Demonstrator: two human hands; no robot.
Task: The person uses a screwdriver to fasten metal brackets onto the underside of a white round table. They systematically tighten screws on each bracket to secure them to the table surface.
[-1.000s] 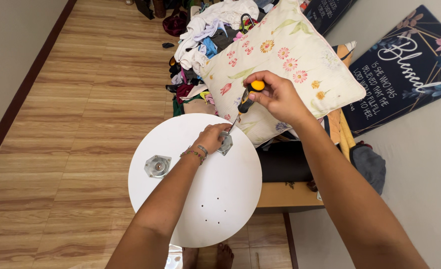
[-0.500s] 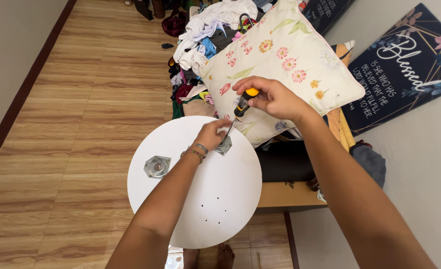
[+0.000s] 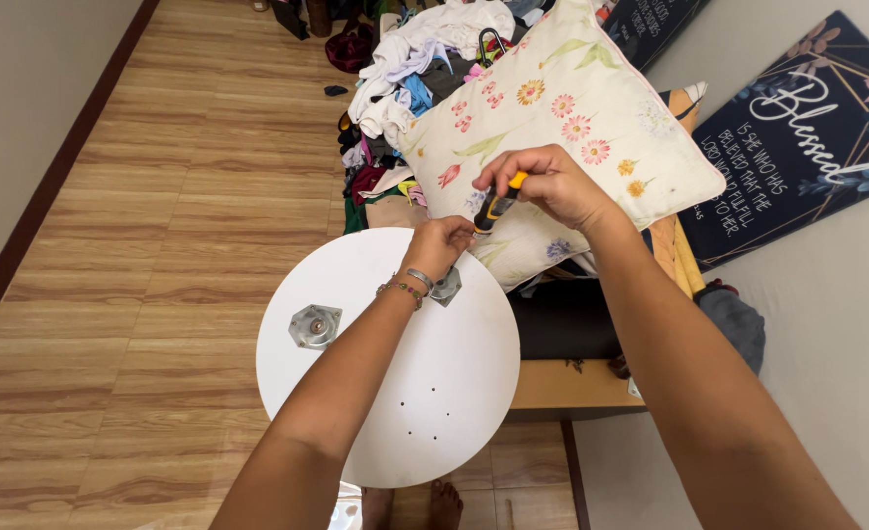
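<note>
A round white tabletop [image 3: 434, 393] stands in front of me, underside facing up. My left hand [image 3: 441, 243] presses down on a hexagonal metal mounting plate [image 3: 447, 288] near the far edge of the disc. My right hand [image 3: 543, 184] grips a screwdriver with a black and yellow handle [image 3: 496, 204], its tip pointing down toward that plate beside my left fingers. A second metal plate [image 3: 315, 326] sits fixed on the left side of the disc. Several small screw holes [image 3: 423, 415] show nearer to me.
A floral pillow [image 3: 562, 118] leans behind the disc, with a heap of clothes [image 3: 405, 79] beyond it. A dark framed sign [image 3: 808, 128] rests against the right wall. A low wooden bench [image 3: 562, 385] lies under the disc's right edge. Wood-pattern floor spreads left.
My right hand has tilted the screwdriver and brought it lower, closer to my left hand. The left hand stays on the plate.
</note>
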